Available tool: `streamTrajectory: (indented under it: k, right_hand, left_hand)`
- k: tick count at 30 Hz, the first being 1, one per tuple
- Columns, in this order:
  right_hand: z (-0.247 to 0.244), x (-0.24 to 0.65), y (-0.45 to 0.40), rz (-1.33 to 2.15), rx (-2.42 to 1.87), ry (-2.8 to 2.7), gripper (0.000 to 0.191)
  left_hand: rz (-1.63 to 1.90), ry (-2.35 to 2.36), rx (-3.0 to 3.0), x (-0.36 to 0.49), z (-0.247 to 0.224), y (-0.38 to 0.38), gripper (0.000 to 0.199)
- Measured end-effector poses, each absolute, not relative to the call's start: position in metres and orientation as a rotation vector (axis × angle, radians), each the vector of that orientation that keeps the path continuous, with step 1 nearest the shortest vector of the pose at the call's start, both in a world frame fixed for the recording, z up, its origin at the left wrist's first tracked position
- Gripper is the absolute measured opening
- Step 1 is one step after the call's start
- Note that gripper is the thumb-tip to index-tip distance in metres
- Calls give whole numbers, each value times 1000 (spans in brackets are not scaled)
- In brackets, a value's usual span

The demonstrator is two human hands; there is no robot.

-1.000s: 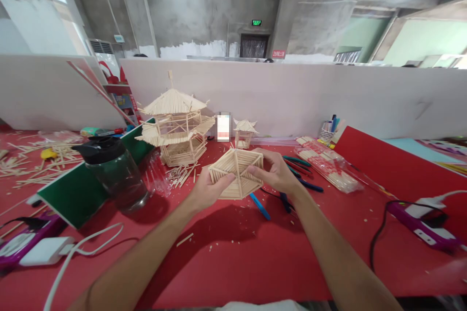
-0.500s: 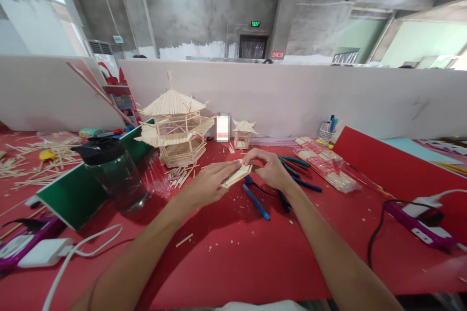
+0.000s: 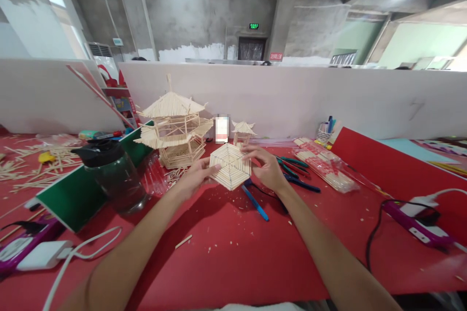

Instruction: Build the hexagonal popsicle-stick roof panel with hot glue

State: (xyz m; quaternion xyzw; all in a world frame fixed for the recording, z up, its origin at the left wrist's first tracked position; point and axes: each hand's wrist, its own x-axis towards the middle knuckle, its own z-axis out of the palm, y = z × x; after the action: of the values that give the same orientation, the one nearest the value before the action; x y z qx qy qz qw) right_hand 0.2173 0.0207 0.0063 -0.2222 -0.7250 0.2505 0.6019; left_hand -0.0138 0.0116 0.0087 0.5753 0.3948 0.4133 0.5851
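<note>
A six-sided panel of pale wooden sticks (image 3: 230,167) is held up with its flat face toward me. My left hand (image 3: 199,175) grips its left edge, thumb across the front. At the upper right edge, my right hand (image 3: 265,165) has its fingers on the panel. Behind and to the left stands a large two-tiered stick pavilion (image 3: 177,129). A small stick pavilion (image 3: 243,129) is behind the panel, its lower part partly hidden. Just below the panel lies a blue pen (image 3: 255,203) on the red table (image 3: 233,272).
Left are a dark-lidded bottle (image 3: 116,175), a green board (image 3: 78,199) and scattered sticks (image 3: 22,165). Pliers (image 3: 301,182) and bagged sticks (image 3: 326,164) lie right. Purple power strips (image 3: 419,226) with cables sit at both sides. A white partition (image 3: 284,102) runs behind.
The panel has turned from a slanted, nearly edge-on position to face me. My left hand has moved off its top to the left edge, and my right hand has shifted slightly.
</note>
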Motion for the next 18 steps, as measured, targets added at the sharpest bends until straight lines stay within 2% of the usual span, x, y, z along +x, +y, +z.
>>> streamTrajectory:
  k: [4, 7, 13, 18]
  right_hand:
    - [0, 217, 27, 1055, -625, -1417, 45]
    - [-2, 217, 28, 1334, -704, -1404, 45]
    - [-7, 211, 28, 1325, -736, -1357, 33]
    - [-13, 212, 32, 1355, -734, -1331, 34]
  left_hand:
    - [1202, 960, 1290, -12, 11, 13, 47]
    - [1285, 974, 1254, -12, 10, 15, 47]
    - [1301, 912, 1252, -12, 7, 17, 43]
    - [1295, 892, 1229, -11, 9, 16, 36]
